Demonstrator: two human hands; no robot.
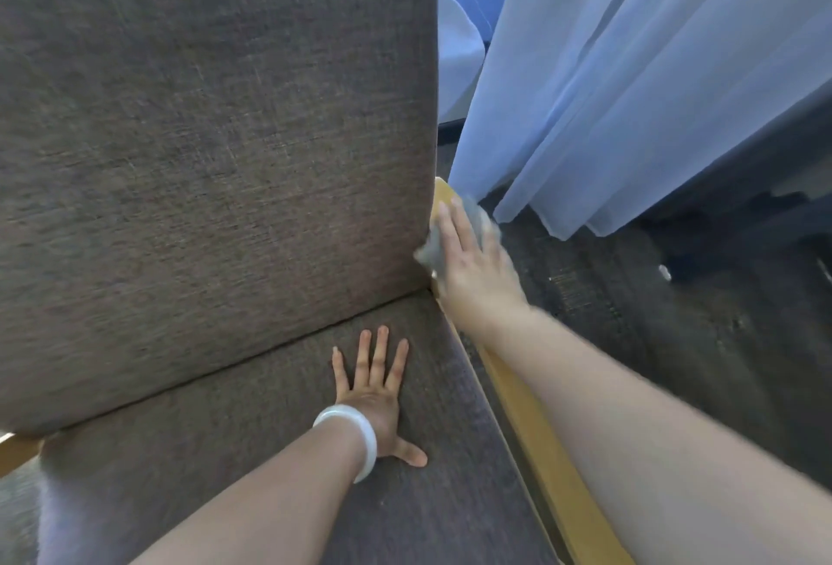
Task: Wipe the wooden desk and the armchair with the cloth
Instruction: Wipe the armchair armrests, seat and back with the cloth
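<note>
The armchair fills the left of the head view, with a brown fabric backrest [216, 150] and seat cushion [270, 452]. Its light wooden armrest [535, 443] runs along the right side of the seat. My right hand [472, 263] lies flat on the far end of that armrest, pressing a small grey cloth [479, 215] onto the wood; the cloth shows around my fingers and is blurred. My left hand [376, 393] rests palm-down with fingers spread on the seat cushion, holding nothing, and has a white bangle [355, 434] at the wrist. The desk is out of view.
Pale blue sheer curtains [630, 69] hang just right of the armrest, down to a dark carpet [653, 317]. A white-covered object [457, 51] stands behind the chair by a window rail. A second wooden armrest edge [13, 452] shows at the far left.
</note>
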